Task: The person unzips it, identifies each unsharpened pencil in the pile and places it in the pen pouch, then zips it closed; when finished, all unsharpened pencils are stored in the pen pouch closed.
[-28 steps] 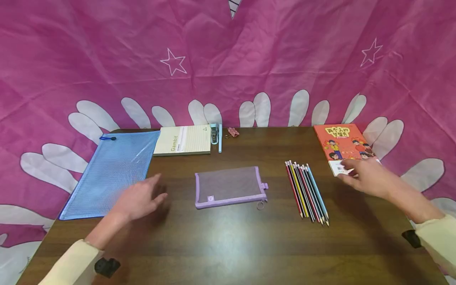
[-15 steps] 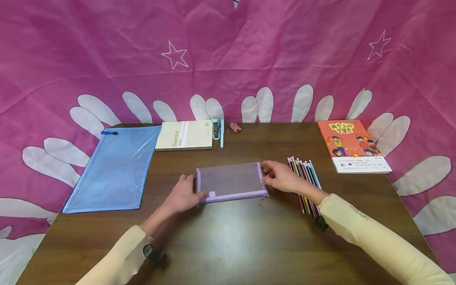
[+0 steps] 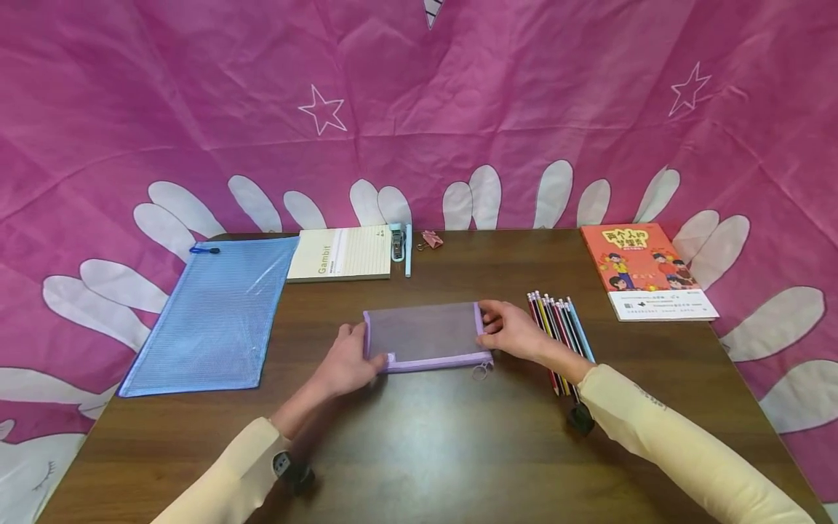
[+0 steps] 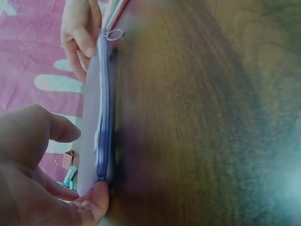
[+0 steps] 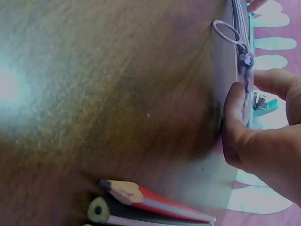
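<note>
A purple mesh zipper pouch point(image 3: 425, 335) lies flat in the middle of the table, its zipper along the near edge. At its left end my left hand point(image 3: 347, 360) grips the corner, thumb by the zipper end; in the left wrist view a fingertip wraps that end. My right hand point(image 3: 513, 331) pinches the opposite short edge between thumb and fingers, just above the ring-shaped zipper pull point(image 5: 226, 32). Under the right forearm lies a bundle of pencils point(image 3: 556, 320), partly hidden by the arm. Sharpened pencil tips point(image 5: 124, 190) show low in the right wrist view.
To the left lies a blue mesh zip folder point(image 3: 209, 320). Along the back are a lined notebook point(image 3: 340, 255), a stapler point(image 3: 396, 242), a light-blue pen point(image 3: 409, 251) and pink binder clips point(image 3: 431, 239). An orange book point(image 3: 644, 266) sits back right, before a pink curtain point(image 3: 524, 87).
My left hand has moved right from beside the blue folder to the pouch's left end. My right hand has come left from the orange book to its right end. Both now grip the pouch.
</note>
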A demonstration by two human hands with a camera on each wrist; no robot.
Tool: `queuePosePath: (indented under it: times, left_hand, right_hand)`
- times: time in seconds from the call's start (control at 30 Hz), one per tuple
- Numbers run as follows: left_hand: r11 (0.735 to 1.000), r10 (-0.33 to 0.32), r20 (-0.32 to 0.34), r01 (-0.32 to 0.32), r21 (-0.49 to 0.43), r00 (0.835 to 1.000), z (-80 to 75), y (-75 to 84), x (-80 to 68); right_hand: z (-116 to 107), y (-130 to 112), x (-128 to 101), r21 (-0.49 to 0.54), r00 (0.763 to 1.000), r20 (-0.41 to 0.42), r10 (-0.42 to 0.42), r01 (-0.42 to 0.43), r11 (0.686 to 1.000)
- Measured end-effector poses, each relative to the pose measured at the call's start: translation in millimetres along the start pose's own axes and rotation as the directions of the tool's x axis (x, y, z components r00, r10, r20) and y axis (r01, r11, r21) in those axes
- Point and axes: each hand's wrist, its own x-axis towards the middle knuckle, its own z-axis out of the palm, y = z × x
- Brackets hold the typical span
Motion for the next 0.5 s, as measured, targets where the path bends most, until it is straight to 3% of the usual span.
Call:
queuePosePath:
  times: [0.2, 0.27, 0.33, 0.4, 0.5]
  left_hand:
    - [1.0, 0.013, -0.025, -0.013, -0.005, 1.0, 4.6, -0.7, -4.0]
    - [0.999, 0.039, -0.069, -0.039, 0.005, 0.997, 6.5, -0.3, -6.7]
    - [0.995, 0.094, -0.158, -0.088, 0.044, 0.983, 10.6, 1.6, -10.9]
    - [0.979, 0.195, -0.262, -0.173, 0.107, 0.945, 18.1, 7.4, -16.8]
    - [0.925, 0.373, -0.357, -0.313, 0.215, 0.857, 35.7, 27.8, -28.0]
  right_hand:
    - [-2.2, 4.2, -2.3, 0.129, 0.998, 0.042, 0.051, -0.056, 0.99]
    - [-3.3, 4.3, -2.4, 0.155, 0.996, 0.065, 0.055, -0.064, 0.986]
    - [-4.4, 3.6, -2.3, 0.195, 0.994, 0.087, 0.059, -0.075, 0.978]
    - [-5.4, 2.5, -2.3, 0.241, 0.993, 0.105, 0.061, -0.085, 0.967]
    - [-5.7, 1.8, -1.4, 0.309, 0.992, 0.107, 0.067, -0.097, 0.946]
